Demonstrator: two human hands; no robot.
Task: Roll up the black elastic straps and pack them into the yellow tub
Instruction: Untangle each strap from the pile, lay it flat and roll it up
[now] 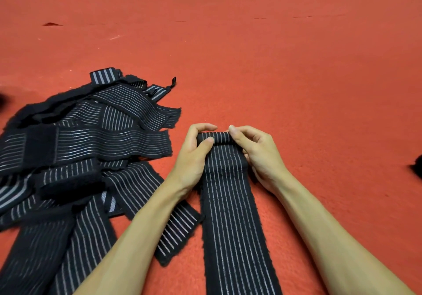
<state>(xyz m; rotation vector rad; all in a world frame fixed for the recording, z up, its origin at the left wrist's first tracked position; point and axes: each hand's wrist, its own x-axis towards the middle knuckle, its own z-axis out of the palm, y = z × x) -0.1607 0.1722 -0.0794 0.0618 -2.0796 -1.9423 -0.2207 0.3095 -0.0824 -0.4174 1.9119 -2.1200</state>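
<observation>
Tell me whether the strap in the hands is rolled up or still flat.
Barely rolled: the strap has a small roll at its far end, pinched by the left hand and right hand; the rest lies flat.

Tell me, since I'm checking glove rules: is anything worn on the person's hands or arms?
No. The left hand and right hand are bare: no gloves, rings, watch or wristbands visible. Both forearms are uncovered to the frame's edge, with no sleeves in view.

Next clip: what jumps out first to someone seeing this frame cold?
At centre, the left hand and right hand pinch the rolled far end of a striped black strap, whose flat length runs toward the camera. A loose heap of straps sprawls at left on the red carpet. No yellow tub shows.
</observation>
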